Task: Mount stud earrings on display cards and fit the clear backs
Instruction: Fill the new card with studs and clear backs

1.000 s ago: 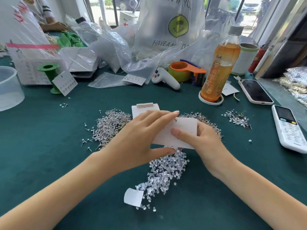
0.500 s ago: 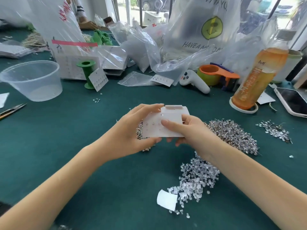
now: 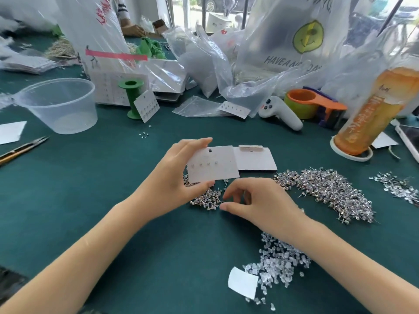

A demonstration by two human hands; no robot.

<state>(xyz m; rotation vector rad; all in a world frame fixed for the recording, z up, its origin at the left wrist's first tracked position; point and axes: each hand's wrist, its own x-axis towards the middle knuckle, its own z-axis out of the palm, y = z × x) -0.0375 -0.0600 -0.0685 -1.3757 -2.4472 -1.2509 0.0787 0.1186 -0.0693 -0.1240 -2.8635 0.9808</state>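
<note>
At the left edge of the frame a pair of snips [image 3: 22, 148] lies on the green desk [image 3: 90, 200], with a clear plastic tub [image 3: 59, 105] above it and a green spool [image 3: 132, 98] propping a finished card just right of that.

In the middle of the frame the left hand [image 3: 174, 177] pinches a white display card [image 3: 213, 164] between thumb below and fingers above, holding it off the desk and tilted toward the camera. A row of four studs already sits in the card; the rest of its face looks unfilled. Just right of it a stack of blank cards [image 3: 256, 158] lies flat.

Below the card, the right hand [image 3: 260, 202] hovers half-curled, thumb and forefinger apart and holding nothing, over a small heap of stud earrings [image 3: 206, 199]. The step in hand appears to be picking the next stud. That calls for pinching one out by its head, post free, and pushing it through the next hole.

Further right spreads the large stud pile [image 3: 328, 191], and at lower right the clear backs [image 3: 278, 266], partly under the right forearm.

Whether backs are already fitted behind the card cannot be told, as its rear is hidden. The card's holes are too faint to count. The bottle [image 3: 371, 114] at the right is cut off.
</note>
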